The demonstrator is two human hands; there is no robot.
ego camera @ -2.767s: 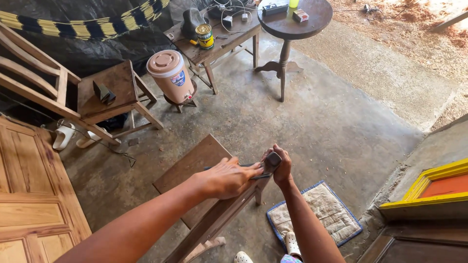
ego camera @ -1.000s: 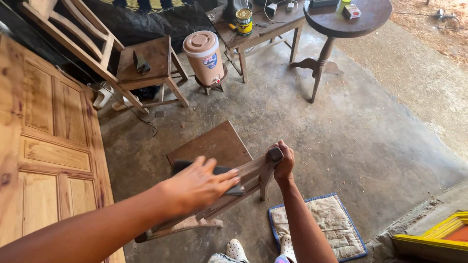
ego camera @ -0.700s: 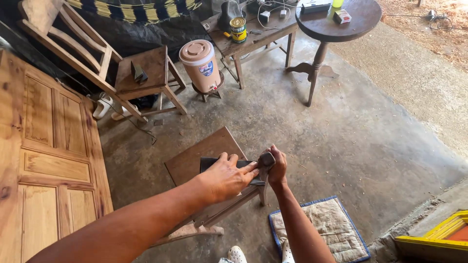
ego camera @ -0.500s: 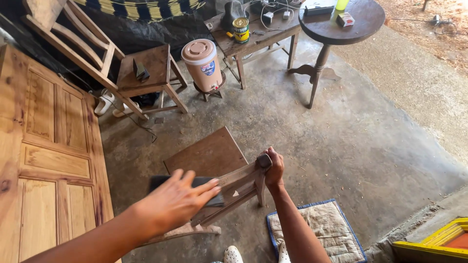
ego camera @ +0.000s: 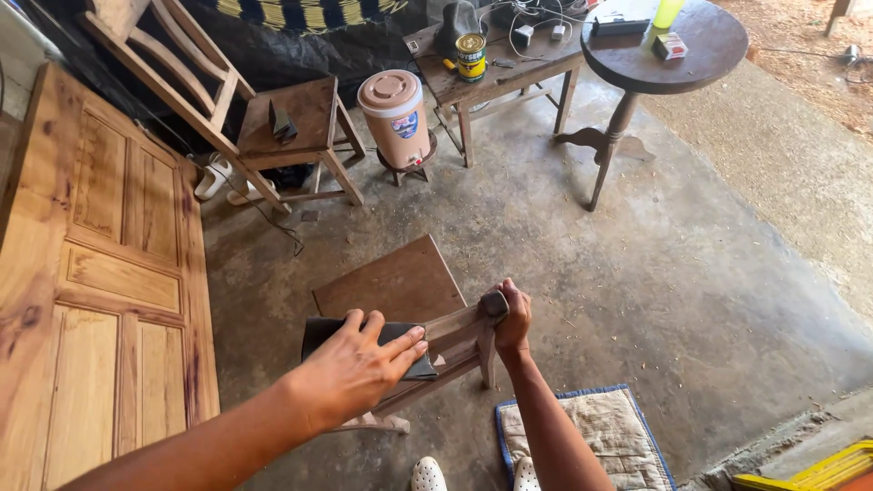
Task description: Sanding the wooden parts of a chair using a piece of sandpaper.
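A small wooden stool (ego camera: 400,291) lies tipped on the concrete floor in front of me. My left hand (ego camera: 359,364) presses flat on a dark sheet of sandpaper (ego camera: 318,332) laid over one of the stool's wooden rails (ego camera: 455,332). My right hand (ego camera: 511,318) is closed around the far end of that rail, gripping a small dark piece at its tip. Both forearms reach in from the bottom of the head view.
A panelled wooden door (ego camera: 100,273) lies flat at left. Behind stand a wooden chair (ego camera: 273,127), a pink lidded water container (ego camera: 396,114), a cluttered bench (ego camera: 500,64) and a round pedestal table (ego camera: 664,55). A quilted mat (ego camera: 591,436) and white shoes (ego camera: 427,475) lie at the bottom.
My left hand, raised with fingers spread half a second ago, has come down flat onto the sandpaper on the rail. My right hand kept its grip on the rail's end.
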